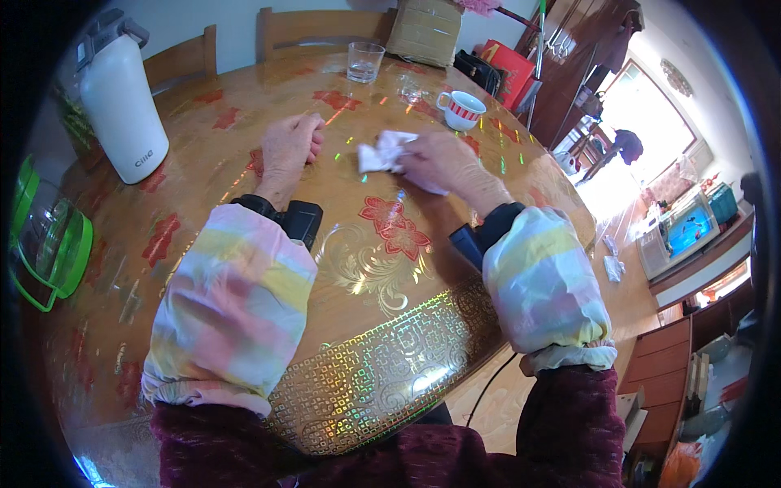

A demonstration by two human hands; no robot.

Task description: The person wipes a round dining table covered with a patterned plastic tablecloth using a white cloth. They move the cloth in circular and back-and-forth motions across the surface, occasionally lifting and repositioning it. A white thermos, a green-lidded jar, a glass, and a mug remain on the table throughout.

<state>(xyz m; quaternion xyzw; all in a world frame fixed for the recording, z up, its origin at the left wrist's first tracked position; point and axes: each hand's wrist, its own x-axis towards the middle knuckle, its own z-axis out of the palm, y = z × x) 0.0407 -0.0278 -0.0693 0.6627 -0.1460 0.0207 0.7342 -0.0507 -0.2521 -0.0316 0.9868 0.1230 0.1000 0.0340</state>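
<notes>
My right hand [442, 160] grips a crumpled white tissue or cloth [385, 151] over a patterned plastic tablecloth [341, 256] on the table. Both the hand and the white piece look slightly blurred. To the left, my left hand [291, 145] rests loosely curled at the tablecloth, with nothing visible in its fingers. Beyond my right hand stands a white cup with red stripes [464, 113]. A clear drinking glass [364, 64] is farther off, past both hands. Pastel checked oversleeves cover my forearms, and a black device is strapped at each wrist.
At the left stand a white vacuum flask [122, 113] with a grey lid and a green-rimmed clear container [58, 250]. Wooden chairs [323, 33] and a cardboard box [425, 30] line the far side. A black bag [479, 72] sits beside a red box [506, 70]. A black cable [491, 387] hangs near my lap.
</notes>
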